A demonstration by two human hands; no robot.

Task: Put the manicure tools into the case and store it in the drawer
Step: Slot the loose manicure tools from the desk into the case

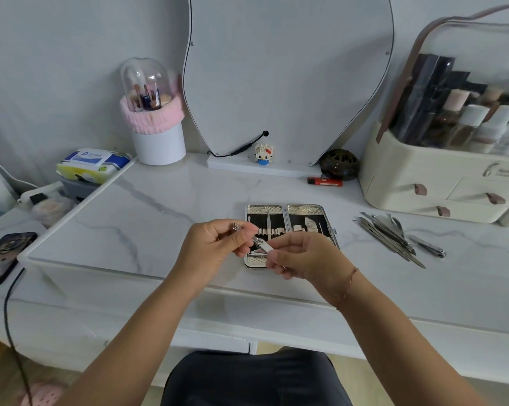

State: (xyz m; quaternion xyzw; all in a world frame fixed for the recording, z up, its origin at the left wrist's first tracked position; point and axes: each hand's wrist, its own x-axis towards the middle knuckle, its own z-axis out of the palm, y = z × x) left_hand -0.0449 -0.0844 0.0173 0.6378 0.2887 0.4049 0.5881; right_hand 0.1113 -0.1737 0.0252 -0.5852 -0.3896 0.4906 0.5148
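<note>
An open silver manicure case [304,210] with a black lining lies flat on the marble table, a few tools held in its loops. Just in front of it, my left hand [215,244] and my right hand [303,259] hold one metal nail clipper [260,244] between them, above the case's near left corner. The left fingers pinch its lever end, the right fingers its other end. A pile of loose steel manicure tools [388,237] and a second nail clipper [429,247] lie to the right of the case.
A cream cosmetics organiser [440,183] with small drawers stands at the back right. A mirror [288,77], a brush holder [158,142], a toy figure [263,155], a dark jar [339,164] and a red lighter [325,181] line the back. Wipes [93,164] and a phone [4,259] sit left.
</note>
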